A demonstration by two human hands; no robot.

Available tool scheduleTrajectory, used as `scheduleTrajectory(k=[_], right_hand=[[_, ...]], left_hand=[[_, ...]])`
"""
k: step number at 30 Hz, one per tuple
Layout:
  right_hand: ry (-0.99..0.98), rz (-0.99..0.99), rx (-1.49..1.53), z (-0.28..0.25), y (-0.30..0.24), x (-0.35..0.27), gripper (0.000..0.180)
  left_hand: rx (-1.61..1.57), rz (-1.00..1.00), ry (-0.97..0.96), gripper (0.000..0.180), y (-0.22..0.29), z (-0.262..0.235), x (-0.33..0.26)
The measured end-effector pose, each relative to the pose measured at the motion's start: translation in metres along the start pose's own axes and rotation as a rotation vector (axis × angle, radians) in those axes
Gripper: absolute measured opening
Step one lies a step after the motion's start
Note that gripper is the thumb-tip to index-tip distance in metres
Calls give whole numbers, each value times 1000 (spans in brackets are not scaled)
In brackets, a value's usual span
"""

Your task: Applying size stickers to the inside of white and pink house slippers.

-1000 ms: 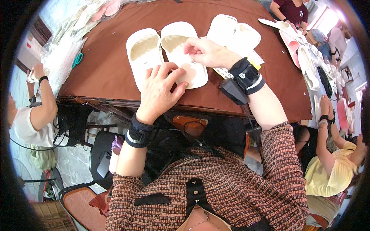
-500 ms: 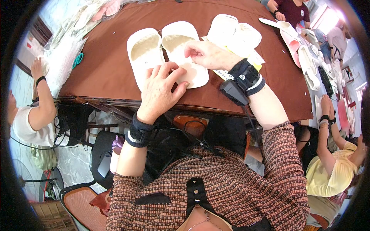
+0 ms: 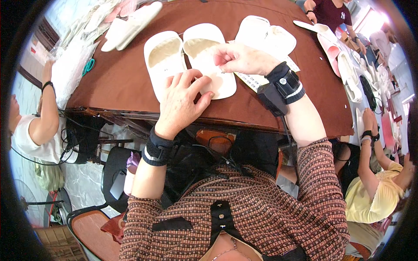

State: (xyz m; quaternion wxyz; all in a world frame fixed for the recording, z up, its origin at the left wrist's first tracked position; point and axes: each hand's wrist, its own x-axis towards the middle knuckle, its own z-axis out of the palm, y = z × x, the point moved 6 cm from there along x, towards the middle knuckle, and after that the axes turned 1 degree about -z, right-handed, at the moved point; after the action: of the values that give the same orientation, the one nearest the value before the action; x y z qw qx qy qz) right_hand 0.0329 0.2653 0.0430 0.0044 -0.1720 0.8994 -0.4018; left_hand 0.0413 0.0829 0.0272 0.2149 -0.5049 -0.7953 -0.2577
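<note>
Two white slippers lie side by side on the brown table (image 3: 122,78). My left hand (image 3: 183,102) lies flat across the heel ends, pressing the right slipper (image 3: 209,56) near its heel, next to the left slipper (image 3: 163,58). My right hand (image 3: 239,58) hovers over the right slipper's insole with thumb and fingers pinched together; whatever small thing sits between them is too small to tell. Both wrists wear dark bands, and a black device (image 3: 274,93) is strapped to the right one.
Another white slipper pair (image 3: 265,37) lies beyond my right hand on a printed sheet (image 3: 252,80). More slippers (image 3: 130,24) and plastic bags (image 3: 74,61) are at the far left, with green scissors (image 3: 88,66). Other people sit at the left (image 3: 39,122), right (image 3: 374,174) and far end (image 3: 331,13).
My right hand has shifted slightly over the right slipper's insole. My left hand stays pressed on the slippers' heel ends. The person at left has raised an arm toward the bags.
</note>
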Motion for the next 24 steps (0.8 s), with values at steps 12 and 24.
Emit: scheduleTrajectory(k=[12, 24], right_hand=[[55, -5, -179, 7, -1, 4, 16], [95, 14, -153, 6, 10, 2, 13]], left_hand=[[8, 19, 20, 30, 0, -1, 2], [-3, 122, -55, 32, 15, -5, 16]])
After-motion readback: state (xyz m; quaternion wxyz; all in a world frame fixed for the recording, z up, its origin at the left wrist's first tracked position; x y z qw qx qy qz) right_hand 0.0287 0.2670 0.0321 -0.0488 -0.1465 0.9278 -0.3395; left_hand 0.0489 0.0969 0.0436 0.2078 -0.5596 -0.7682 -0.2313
